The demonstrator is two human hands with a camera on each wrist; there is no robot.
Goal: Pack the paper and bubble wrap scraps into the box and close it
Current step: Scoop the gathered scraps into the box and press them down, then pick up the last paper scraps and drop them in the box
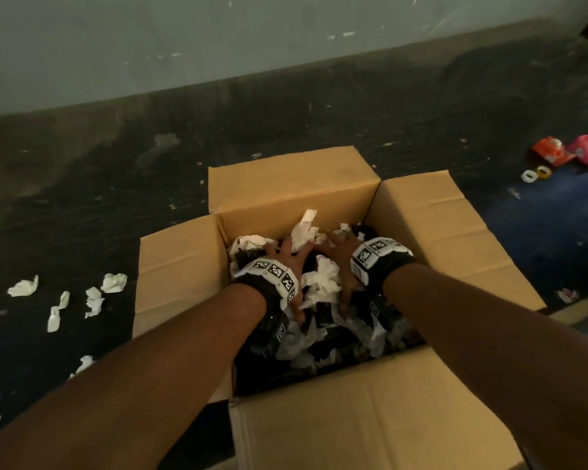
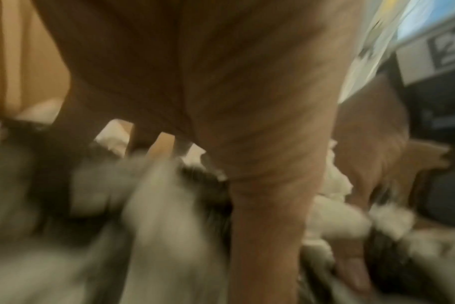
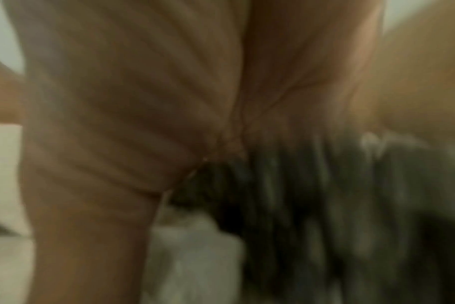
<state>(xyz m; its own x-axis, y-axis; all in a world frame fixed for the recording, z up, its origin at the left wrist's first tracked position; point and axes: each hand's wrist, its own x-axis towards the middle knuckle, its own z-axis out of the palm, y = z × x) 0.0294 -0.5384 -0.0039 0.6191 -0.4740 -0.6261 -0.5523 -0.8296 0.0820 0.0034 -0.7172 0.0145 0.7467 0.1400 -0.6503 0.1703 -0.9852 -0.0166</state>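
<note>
1. Down inside the box [image 1: 296,184], both hands lie palm-down on the scraps [image 1: 323,283], forearms reaching in from the near side over the near flap [image 1: 370,412].
2. The left hand [image 1: 291,262] sits in the left half of the box, fingers spread and pointing far-right, pressing flat on the white and dark pile; its thumb angles toward the near side into the scraps.
3. The right hand [image 1: 342,257] sits just right of it, fingers spread and pointing far-left, also flat on the pile. The fingertips of the two hands nearly meet around a white paper piece [image 1: 304,232] that sticks up between them.
4. Neither hand pinches or curls round anything in the head view. The left wrist view, though blurred, shows the left hand [image 2: 221,102] with its fingers reaching straight down onto the scraps [image 2: 164,205]; the right wrist view is too blurred to show more than the right hand [image 3: 143,102] against dark material.
5. Each wrist carries a band [image 1: 272,271] with black-and-white markers.
6. All four flaps are open; the right flap [image 1: 448,239] lies spread outward, the left flap [image 1: 180,266] stands out to the left.
7. Loose white paper bits [image 1: 92,300] lie on the dark floor [image 1: 82,198] left of the box, well apart from the hands.
8. Far right on the floor lie red and pink packets [image 1: 571,150] and two small rings [image 1: 535,173].
</note>
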